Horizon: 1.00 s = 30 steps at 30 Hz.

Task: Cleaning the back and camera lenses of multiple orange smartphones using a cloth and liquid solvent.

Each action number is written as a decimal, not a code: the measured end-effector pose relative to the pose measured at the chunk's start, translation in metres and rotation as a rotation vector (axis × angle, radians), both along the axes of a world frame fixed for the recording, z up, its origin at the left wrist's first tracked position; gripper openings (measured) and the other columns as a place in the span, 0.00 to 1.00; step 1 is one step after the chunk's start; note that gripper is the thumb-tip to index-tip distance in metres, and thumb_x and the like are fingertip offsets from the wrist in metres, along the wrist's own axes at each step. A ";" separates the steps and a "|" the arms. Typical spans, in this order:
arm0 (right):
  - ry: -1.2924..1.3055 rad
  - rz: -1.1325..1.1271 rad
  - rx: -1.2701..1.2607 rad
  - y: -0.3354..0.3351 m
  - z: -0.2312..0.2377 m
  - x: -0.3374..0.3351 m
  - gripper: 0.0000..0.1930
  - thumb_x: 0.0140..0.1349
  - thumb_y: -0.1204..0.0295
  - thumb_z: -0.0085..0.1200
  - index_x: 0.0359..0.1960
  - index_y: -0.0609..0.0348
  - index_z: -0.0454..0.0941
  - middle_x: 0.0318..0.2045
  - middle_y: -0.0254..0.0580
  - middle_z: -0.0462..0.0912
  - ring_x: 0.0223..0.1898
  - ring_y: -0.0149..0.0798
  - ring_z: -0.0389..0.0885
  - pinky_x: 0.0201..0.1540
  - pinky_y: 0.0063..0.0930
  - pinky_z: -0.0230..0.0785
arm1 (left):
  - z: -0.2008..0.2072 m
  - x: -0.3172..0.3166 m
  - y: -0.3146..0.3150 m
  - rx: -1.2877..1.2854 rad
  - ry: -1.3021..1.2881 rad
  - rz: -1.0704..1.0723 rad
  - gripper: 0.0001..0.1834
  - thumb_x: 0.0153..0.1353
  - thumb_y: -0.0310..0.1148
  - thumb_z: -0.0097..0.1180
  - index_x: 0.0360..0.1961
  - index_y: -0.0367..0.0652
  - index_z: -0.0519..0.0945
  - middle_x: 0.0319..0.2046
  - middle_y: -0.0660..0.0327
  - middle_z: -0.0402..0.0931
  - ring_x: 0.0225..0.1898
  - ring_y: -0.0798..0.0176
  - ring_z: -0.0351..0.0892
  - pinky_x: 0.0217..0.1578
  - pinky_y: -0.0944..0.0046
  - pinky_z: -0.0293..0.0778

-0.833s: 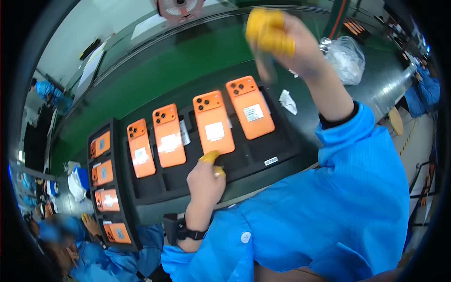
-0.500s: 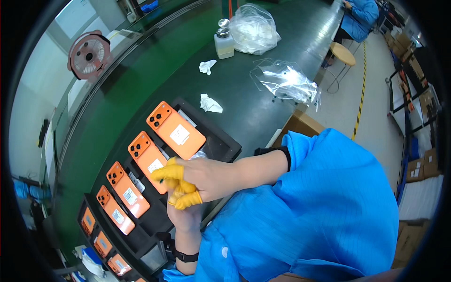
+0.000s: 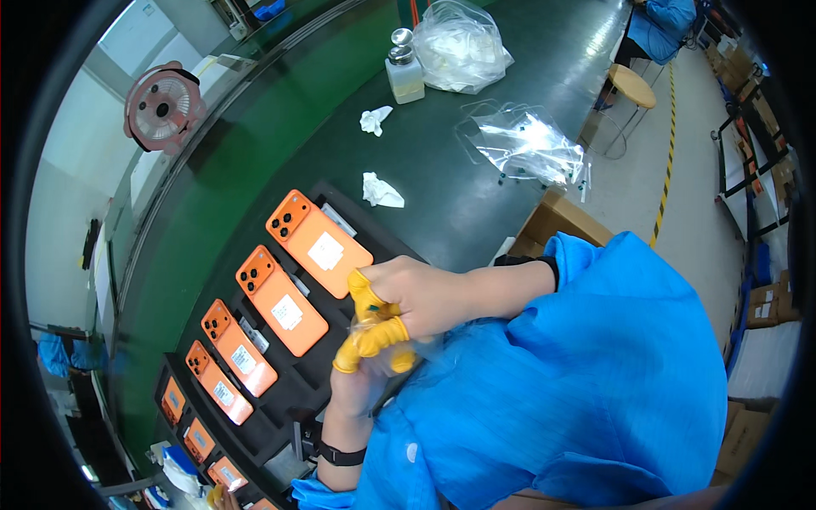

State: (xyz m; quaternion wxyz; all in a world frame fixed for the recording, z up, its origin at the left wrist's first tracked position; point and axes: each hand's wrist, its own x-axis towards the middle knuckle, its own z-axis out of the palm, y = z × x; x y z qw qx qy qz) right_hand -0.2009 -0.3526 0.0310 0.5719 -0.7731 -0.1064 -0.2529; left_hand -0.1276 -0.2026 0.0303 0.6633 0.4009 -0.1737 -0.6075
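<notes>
My right hand (image 3: 416, 297) and my left hand (image 3: 357, 387) meet over the near edge of a black tray (image 3: 391, 246). Both wear yellow finger cots, and their fingers are closed together. Between them is a crumpled clear plastic film (image 3: 433, 347) with a small green tab; motion blurs it, and fingers partly cover it. Beside my hands, several orange smartphones lie camera side up in the tray's slots, each with a white label: the farthest phone (image 3: 319, 242), a second phone (image 3: 282, 302), a third phone (image 3: 240, 348) and the nearest phone (image 3: 219, 382).
More orange phones (image 3: 200, 439) sit in another tray at lower left, near another person's hand (image 3: 223, 500). On the green table are tissues (image 3: 382, 191), a pump bottle (image 3: 405, 76), a plastic bag (image 3: 459, 47) and a pile of clear films (image 3: 527, 140). A cardboard box (image 3: 561, 221) stands right.
Both my hands have moved right, off the second phone, which now shows whole. The clear film now trails from between my fingers. A person's hand has appeared at the lower left.
</notes>
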 end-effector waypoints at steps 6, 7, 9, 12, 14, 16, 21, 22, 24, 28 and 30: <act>0.083 0.045 -0.040 -0.015 0.007 -0.004 0.14 0.45 0.66 0.60 0.18 0.62 0.70 0.22 0.41 0.70 0.25 0.38 0.71 0.26 0.28 0.62 | -0.008 -0.002 -0.013 -0.040 -0.028 -0.065 0.35 0.49 0.56 0.44 0.53 0.42 0.59 0.46 0.54 0.65 0.41 0.54 0.71 0.36 0.57 0.70; -0.004 0.014 -0.018 -0.018 0.003 -0.003 0.13 0.45 0.67 0.60 0.19 0.61 0.70 0.22 0.40 0.69 0.25 0.37 0.70 0.26 0.28 0.62 | -0.022 0.004 -0.007 -0.239 0.142 -0.113 0.33 0.54 0.52 0.41 0.52 0.37 0.61 0.48 0.54 0.63 0.48 0.56 0.66 0.45 0.56 0.64; 0.015 -0.148 0.057 -0.039 0.002 -0.014 0.11 0.44 0.68 0.59 0.22 0.59 0.69 0.23 0.37 0.68 0.26 0.33 0.68 0.26 0.28 0.61 | -0.011 0.012 -0.023 -0.228 0.306 -0.027 0.30 0.55 0.52 0.39 0.47 0.36 0.66 0.44 0.51 0.67 0.45 0.56 0.68 0.42 0.60 0.66; -0.091 -0.150 0.841 -0.085 -0.018 -0.052 0.13 0.59 0.68 0.42 0.41 0.64 0.67 0.35 0.42 0.73 0.38 0.34 0.73 0.38 0.29 0.68 | -0.037 0.026 -0.006 -0.195 0.353 0.462 0.26 0.57 0.49 0.38 0.42 0.36 0.70 0.39 0.51 0.71 0.41 0.56 0.70 0.40 0.62 0.68; -0.239 -0.762 0.381 -0.131 -0.020 -0.070 0.16 0.59 0.70 0.42 0.47 0.65 0.66 0.37 0.41 0.74 0.41 0.35 0.72 0.48 0.26 0.62 | -0.027 0.025 -0.004 -0.317 0.348 0.519 0.22 0.56 0.43 0.41 0.41 0.33 0.70 0.37 0.49 0.71 0.37 0.59 0.72 0.36 0.62 0.71; 0.072 -0.805 0.232 -0.214 -0.024 -0.095 0.15 0.58 0.68 0.45 0.43 0.63 0.69 0.35 0.39 0.75 0.40 0.32 0.72 0.45 0.22 0.61 | -0.008 0.033 0.014 -0.346 0.167 0.534 0.18 0.56 0.38 0.44 0.42 0.36 0.70 0.38 0.50 0.71 0.37 0.60 0.72 0.37 0.64 0.72; 0.934 -1.292 -0.593 -0.299 -0.107 -0.100 0.18 0.54 0.61 0.46 0.39 0.64 0.69 0.32 0.49 0.75 0.39 0.45 0.73 0.41 0.33 0.63 | -0.014 0.094 0.100 0.485 -1.134 0.947 0.14 0.49 0.27 0.55 0.39 0.39 0.71 0.34 0.59 0.72 0.34 0.64 0.72 0.35 0.70 0.67; 0.935 -1.383 -0.685 -0.294 -0.126 -0.097 0.19 0.53 0.60 0.46 0.39 0.64 0.68 0.35 0.52 0.74 0.40 0.49 0.72 0.42 0.36 0.62 | -0.010 0.108 0.123 0.790 -1.333 1.000 0.15 0.48 0.28 0.56 0.38 0.35 0.71 0.33 0.54 0.71 0.35 0.56 0.71 0.36 0.64 0.67; 0.920 -1.277 -0.837 -0.294 -0.125 -0.100 0.22 0.54 0.57 0.44 0.43 0.62 0.67 0.44 0.53 0.70 0.45 0.52 0.69 0.45 0.40 0.61 | -0.016 0.127 0.169 1.154 -1.793 0.966 0.19 0.48 0.33 0.55 0.37 0.29 0.70 0.38 0.45 0.69 0.42 0.46 0.65 0.44 0.54 0.62; 0.965 -1.451 -1.142 -0.299 -0.116 -0.094 0.26 0.54 0.55 0.43 0.51 0.57 0.61 0.51 0.51 0.63 0.51 0.50 0.64 0.48 0.41 0.60 | -0.035 0.131 0.177 1.427 -1.785 0.730 0.31 0.50 0.40 0.54 0.49 0.27 0.62 0.45 0.41 0.64 0.48 0.44 0.61 0.48 0.55 0.61; 0.959 -1.488 -1.308 -0.298 -0.105 -0.093 0.26 0.55 0.56 0.43 0.54 0.55 0.59 0.52 0.51 0.62 0.52 0.51 0.62 0.49 0.40 0.59 | -0.031 0.128 0.175 1.444 -1.709 0.685 0.38 0.48 0.45 0.55 0.52 0.25 0.58 0.47 0.39 0.61 0.49 0.42 0.59 0.48 0.55 0.62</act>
